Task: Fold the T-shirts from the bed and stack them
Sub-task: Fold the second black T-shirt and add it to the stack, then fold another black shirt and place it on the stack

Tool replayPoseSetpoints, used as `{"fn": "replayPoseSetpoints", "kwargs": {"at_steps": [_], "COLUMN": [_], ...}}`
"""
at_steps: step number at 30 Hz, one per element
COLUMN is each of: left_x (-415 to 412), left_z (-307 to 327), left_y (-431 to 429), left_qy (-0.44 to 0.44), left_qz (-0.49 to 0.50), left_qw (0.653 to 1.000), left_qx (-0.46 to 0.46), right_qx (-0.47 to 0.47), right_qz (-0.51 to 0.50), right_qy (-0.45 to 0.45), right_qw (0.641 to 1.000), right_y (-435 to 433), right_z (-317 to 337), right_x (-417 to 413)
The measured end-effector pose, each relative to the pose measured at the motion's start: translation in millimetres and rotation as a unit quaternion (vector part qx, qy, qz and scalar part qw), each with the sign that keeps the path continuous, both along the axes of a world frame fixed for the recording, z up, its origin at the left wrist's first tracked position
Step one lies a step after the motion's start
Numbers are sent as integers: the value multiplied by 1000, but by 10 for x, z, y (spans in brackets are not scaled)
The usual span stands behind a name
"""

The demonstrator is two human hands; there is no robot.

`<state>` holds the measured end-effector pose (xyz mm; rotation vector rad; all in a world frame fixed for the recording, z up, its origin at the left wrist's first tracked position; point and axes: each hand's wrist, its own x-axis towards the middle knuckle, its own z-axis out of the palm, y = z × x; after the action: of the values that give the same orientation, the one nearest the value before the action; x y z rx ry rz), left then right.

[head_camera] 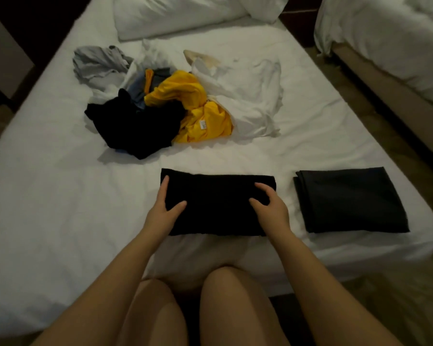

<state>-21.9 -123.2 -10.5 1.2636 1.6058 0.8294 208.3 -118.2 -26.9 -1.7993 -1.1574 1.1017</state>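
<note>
- Black T-shirt (218,206): soft flat rectangle on the white sheeted bed (60,196), near edge.
- Left hand (164,208): released, fingers straight along its left edge.
- Right hand (270,208): fingers bent on the cloth; cannot tell if pinching.
- Folded dark shirt (350,201) lies apart on the right.

Small white label (202,125) on the yellow garment (185,96); its print too small to read.

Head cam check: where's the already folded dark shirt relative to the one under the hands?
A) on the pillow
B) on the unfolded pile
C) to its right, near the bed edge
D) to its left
C: the folded dark shirt lies apart, on the person's right of the black shirt that the left hand and right hand rest on.
</note>
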Motion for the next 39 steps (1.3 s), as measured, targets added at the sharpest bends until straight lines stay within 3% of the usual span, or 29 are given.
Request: {"fn": "replayPoseSetpoints", "kwargs": {"at_steps": [8,18,26,33,35,39], "left_x": [889,2541,2580,2737,2746,2649], "left_z": [382,125,-250,-286,-250,-174], "left_y": [-73,79,223,111,97,85], "left_qy": [-51,12,8,-44,-24,34], "left_qz": [-57,-179,-199,-145,-146,-160], "left_qw": [994,983,978,988,989,986], "left_qx": [77,41,-62,-18,-2,14], "right_qx": [101,59,-23,4,16,1], "right_qz": [-10,-63,-7,-52,-84,-56], "right_qy": [12,-124,-124,-163,-201,-333], "right_qw": [995,988,992,985,976,941], "right_y": [-143,-155,144,162,123,15], "right_z": [448,262,-139,-158,-115,6], "right_x": [1048,2744,2940,2982,2969,2831]}}
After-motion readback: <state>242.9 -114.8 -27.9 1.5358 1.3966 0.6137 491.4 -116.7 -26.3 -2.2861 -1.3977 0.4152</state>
